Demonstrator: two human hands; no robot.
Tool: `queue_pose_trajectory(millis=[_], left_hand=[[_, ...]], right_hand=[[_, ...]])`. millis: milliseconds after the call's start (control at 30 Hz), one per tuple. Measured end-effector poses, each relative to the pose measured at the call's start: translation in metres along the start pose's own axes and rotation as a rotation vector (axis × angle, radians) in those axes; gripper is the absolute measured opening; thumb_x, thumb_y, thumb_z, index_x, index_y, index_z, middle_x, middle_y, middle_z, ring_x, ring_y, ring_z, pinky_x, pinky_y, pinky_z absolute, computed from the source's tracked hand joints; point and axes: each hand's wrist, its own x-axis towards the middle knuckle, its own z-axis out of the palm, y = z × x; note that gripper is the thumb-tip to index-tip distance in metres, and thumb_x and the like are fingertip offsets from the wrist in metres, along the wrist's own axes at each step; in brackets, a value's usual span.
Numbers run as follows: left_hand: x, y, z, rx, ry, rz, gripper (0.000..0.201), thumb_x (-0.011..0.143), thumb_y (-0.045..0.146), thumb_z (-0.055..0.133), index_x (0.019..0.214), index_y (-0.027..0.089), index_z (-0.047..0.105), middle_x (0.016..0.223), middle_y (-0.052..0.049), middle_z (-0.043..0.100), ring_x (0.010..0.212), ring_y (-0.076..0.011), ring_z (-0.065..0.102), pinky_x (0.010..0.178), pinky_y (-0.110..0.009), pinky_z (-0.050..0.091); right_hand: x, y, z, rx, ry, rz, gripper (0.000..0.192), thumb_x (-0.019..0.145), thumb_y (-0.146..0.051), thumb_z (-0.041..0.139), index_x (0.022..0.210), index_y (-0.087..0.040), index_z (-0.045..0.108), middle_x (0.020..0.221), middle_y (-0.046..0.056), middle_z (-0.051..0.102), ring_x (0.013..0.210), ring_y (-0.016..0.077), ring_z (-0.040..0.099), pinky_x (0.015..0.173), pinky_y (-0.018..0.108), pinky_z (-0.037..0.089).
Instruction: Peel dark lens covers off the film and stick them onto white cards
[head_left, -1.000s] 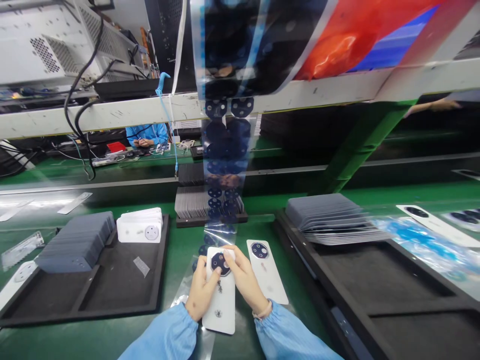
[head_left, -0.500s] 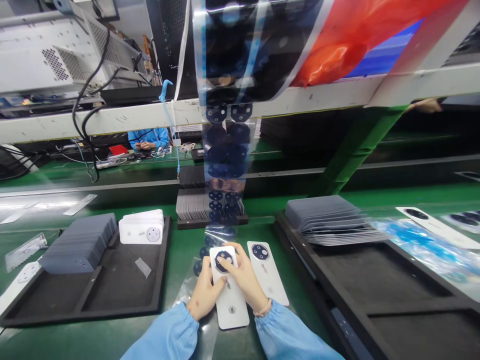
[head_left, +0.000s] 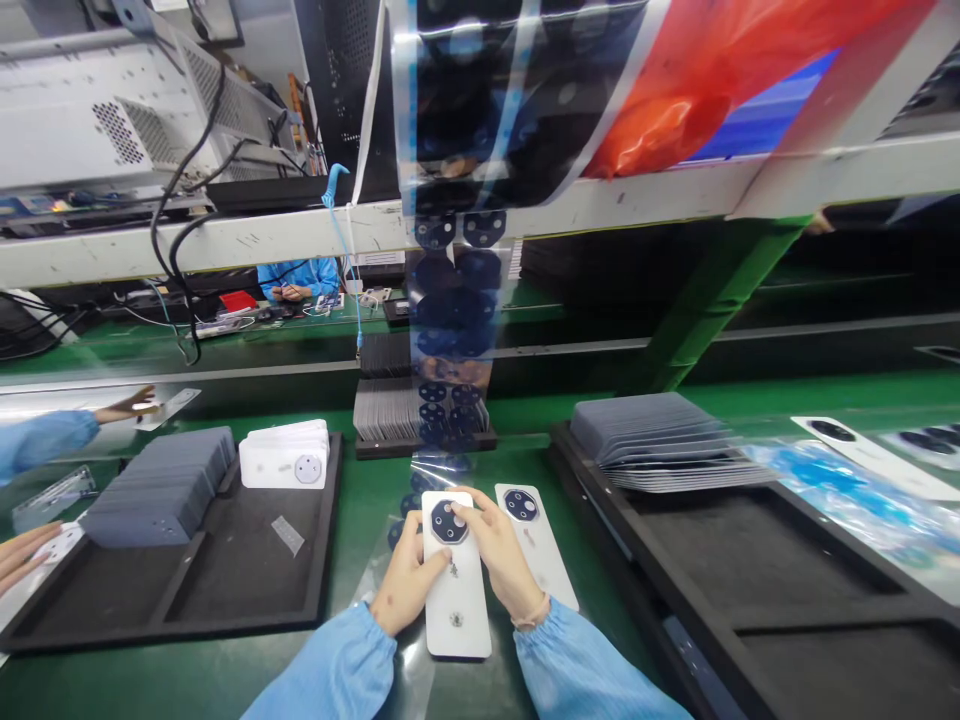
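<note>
Your left hand (head_left: 409, 585) and right hand (head_left: 499, 555) pinch 1 white phone cover (head_left: 454, 575) between their fingers, flat on the green table (head_left: 352, 510), just left of a second cover (head_left: 536, 545).

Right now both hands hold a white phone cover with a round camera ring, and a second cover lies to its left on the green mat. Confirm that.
Not quite. The second cover lies to the right of the held cover, not the left, as the head view shows. The rest holds: left hand and right hand hold the white cover with its round camera ring over the green mat.
</note>
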Motion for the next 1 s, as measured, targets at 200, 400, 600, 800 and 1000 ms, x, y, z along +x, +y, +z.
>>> queue_pose_trajectory(millis=[200,400,600,800,1000], left_hand=[[0.003,0.015,-0.007,0.162,0.040,0.056,0.046,0.084,0.058,0.065,0.105,0.022,0.046,0.076,-0.005,0.075,0.067,-0.0226,0.071,0.063,-0.032,0.054],[0.002,0.068,-0.088,0.620,0.359,0.180,0.016,0.088,0.039,0.060,0.097,0.027,0.062,0.094,-0.008,0.077,0.093,-0.0287,0.073,0.088,-0.039,0.052],[0.025,0.090,-0.195,1.018,0.504,0.245,0.063,0.053,0.015,0.082,0.113,0.021,0.064,0.152,-0.018,0.046,0.147,-0.0441,0.027,0.118,-0.057,0.021],[0.040,0.072,-0.245,1.179,0.366,0.289,0.066,0.060,0.033,0.083,0.123,0.023,0.065,0.152,-0.018,0.049,0.144,-0.0401,0.038,0.120,-0.056,0.015],[0.034,0.058,-0.252,1.184,0.403,0.384,0.051,0.077,0.040,0.069,0.124,0.020,0.066,0.144,-0.014,0.058,0.141,-0.0336,0.045,0.122,-0.044,0.018]], right_hand=[[0.002,-0.005,-0.008,-0.134,-0.032,0.015,0.065,0.067,-0.060,0.078,0.115,-0.020,0.059,0.084,0.008,0.076,0.069,0.0278,0.071,0.062,0.039,0.056],[0.019,-0.023,-0.068,-0.497,0.334,-0.121,0.070,0.072,-0.061,0.060,0.124,-0.015,0.053,0.101,0.019,0.070,0.097,0.0415,0.066,0.085,0.058,0.049],[0.024,-0.015,-0.070,-0.861,0.459,-0.364,0.080,0.081,-0.049,0.052,0.141,0.003,0.041,0.151,0.038,0.028,0.142,0.0560,0.019,0.109,0.076,0.012],[0.010,0.031,-0.011,-1.028,-0.043,-0.570,0.064,0.084,-0.050,0.065,0.138,-0.018,0.054,0.148,0.016,0.052,0.139,0.0331,0.045,0.115,0.051,0.036],[0.012,0.062,0.010,-1.138,-0.262,-0.591,0.059,0.085,-0.041,0.072,0.137,-0.017,0.058,0.147,0.017,0.052,0.138,0.0330,0.048,0.116,0.055,0.037]])
